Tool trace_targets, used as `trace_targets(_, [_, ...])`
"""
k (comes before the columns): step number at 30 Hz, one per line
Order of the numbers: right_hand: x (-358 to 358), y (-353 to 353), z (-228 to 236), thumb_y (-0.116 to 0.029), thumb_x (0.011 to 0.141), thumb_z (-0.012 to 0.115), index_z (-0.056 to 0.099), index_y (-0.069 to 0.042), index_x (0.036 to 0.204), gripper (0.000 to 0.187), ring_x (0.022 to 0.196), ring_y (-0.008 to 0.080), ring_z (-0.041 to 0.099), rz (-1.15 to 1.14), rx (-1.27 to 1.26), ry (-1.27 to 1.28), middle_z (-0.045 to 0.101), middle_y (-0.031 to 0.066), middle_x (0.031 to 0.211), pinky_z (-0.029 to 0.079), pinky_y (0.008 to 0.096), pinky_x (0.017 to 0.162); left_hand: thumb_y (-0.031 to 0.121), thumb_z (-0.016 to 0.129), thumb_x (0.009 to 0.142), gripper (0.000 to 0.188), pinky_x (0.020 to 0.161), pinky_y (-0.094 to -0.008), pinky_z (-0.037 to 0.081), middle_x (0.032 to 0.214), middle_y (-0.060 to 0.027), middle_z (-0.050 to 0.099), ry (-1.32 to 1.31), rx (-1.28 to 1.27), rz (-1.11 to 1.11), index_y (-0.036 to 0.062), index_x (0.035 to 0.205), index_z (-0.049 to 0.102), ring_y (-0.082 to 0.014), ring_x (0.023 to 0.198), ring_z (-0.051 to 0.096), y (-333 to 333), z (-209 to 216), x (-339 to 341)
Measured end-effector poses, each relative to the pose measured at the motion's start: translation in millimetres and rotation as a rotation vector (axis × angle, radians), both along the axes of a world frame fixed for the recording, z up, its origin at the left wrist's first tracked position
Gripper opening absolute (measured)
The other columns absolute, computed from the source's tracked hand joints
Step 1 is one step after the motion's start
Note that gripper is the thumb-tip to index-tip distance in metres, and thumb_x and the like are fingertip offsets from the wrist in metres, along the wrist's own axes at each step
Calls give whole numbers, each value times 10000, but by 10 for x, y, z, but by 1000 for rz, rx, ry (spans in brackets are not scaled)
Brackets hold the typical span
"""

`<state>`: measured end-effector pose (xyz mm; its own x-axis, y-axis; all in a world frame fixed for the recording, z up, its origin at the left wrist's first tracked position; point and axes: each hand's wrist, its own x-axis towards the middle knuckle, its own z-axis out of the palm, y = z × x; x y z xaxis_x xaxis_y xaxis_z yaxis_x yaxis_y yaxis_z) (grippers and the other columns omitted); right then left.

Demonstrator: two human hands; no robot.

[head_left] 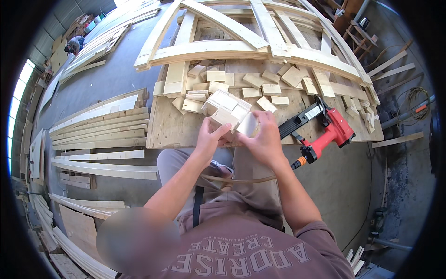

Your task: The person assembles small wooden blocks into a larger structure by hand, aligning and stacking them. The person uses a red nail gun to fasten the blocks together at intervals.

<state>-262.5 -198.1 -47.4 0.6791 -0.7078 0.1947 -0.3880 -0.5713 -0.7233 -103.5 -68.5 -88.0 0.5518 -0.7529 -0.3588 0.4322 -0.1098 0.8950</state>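
At the near edge of the workbench, my left hand (211, 137) grips a small wooden block (223, 118), thumb on top and fingers curled around its side. Opposite it, my right hand (264, 139) pinches a pale flat wooden block (248, 124), tilted up against the first. Behind these, more pale blocks (231, 101) sit close together in a cluster; whether they are held too I cannot tell. To the right of my right hand lies a red and black nail gun (333, 132), its long magazine pointing up the bench and its hose (251, 180) running across my lap.
Loose wood offcuts (253, 80) are scattered over the plywood bench top (160, 121). A large timber frame (209, 51) with diagonal braces rests across its far side. Long boards (100, 128) lie stacked on the floor at left. Far left, another person (75, 45) bends down.
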Motion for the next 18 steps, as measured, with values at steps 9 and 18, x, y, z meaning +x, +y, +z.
trace_targets(9, [-280, -113, -230, -205, 799, 969, 593, 36, 1450, 789, 1220, 346, 697, -23, 115, -216, 702, 206, 1338, 548, 442, 1081, 241, 840, 986, 544, 968, -426, 622, 1299, -123, 690, 144, -93, 95, 48, 1397, 539, -226, 1120, 728, -33, 188, -16])
trace_targets(18, [-316, -82, -163, -187, 781, 983, 606, -8, 1419, 763, 1100, 299, 635, -60, 18, -255, 607, 150, 1296, 557, 424, 963, 136, 977, 757, 757, 1144, -474, 531, 1545, -220, 493, -1198, 22, 97, 42, 1408, 602, -382, 1403, 575, 110, -25, 132])
